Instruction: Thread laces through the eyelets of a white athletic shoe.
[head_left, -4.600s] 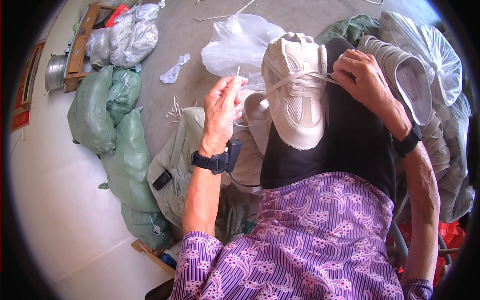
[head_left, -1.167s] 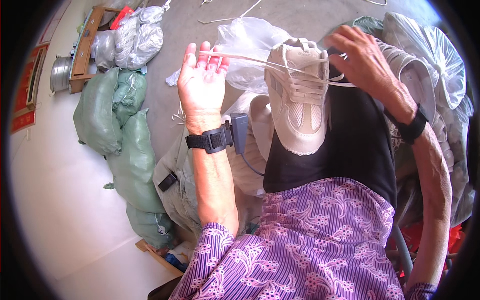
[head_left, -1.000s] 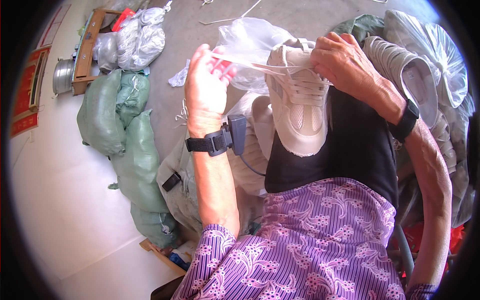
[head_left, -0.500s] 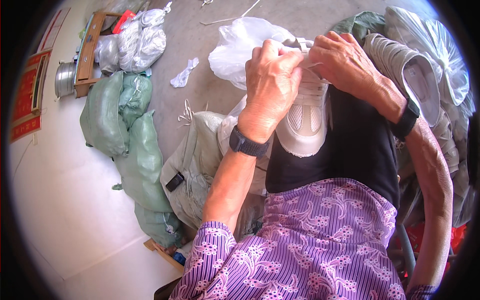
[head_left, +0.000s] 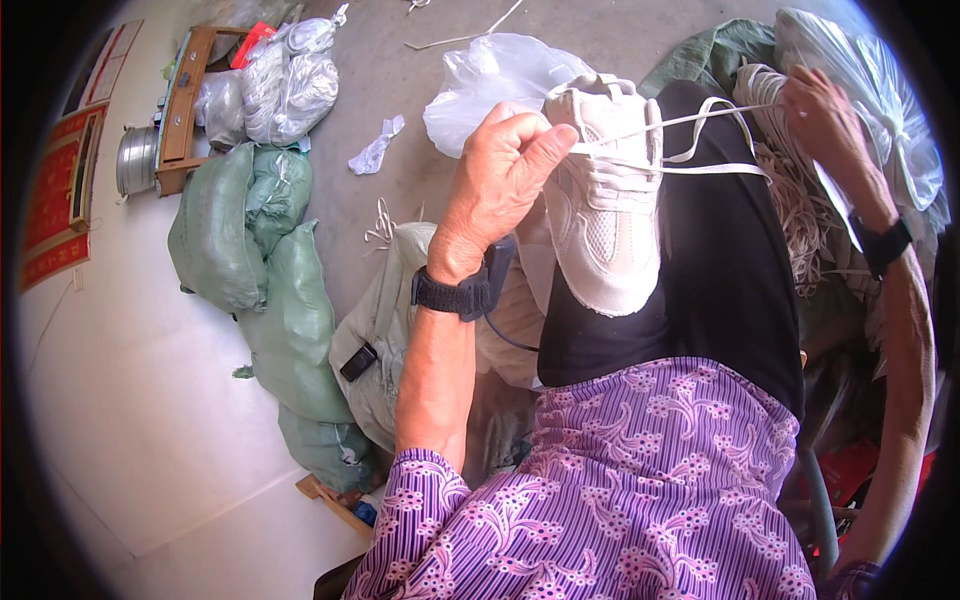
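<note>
A white sneaker (head_left: 610,225) rests on my lap, toe toward me, laced across its tongue. One white shoelace (head_left: 715,117) runs taut from the sneaker out to the right, and my right hand (head_left: 828,125) is closed on its far end. Another length of lace loops loosely over my right thigh. Beside the sneaker's upper left edge my left hand (head_left: 505,175) is closed in a pinch, the lace showing at its thumb tip. Its other fingers are curled out of sight.
Bundles of white laces (head_left: 795,230) and a clear plastic bag (head_left: 870,110) lie at my right. Beyond the sneaker is a crumpled white plastic bag (head_left: 500,80). Green woven sacks (head_left: 290,310) line the left, near a wooden drawer unit (head_left: 185,90). A pale sack (head_left: 385,320) stands by my left leg.
My right hand has moved away to the right, drawing the lace out straight. My left hand has shifted a little left and down, and more of the sneaker shows.
</note>
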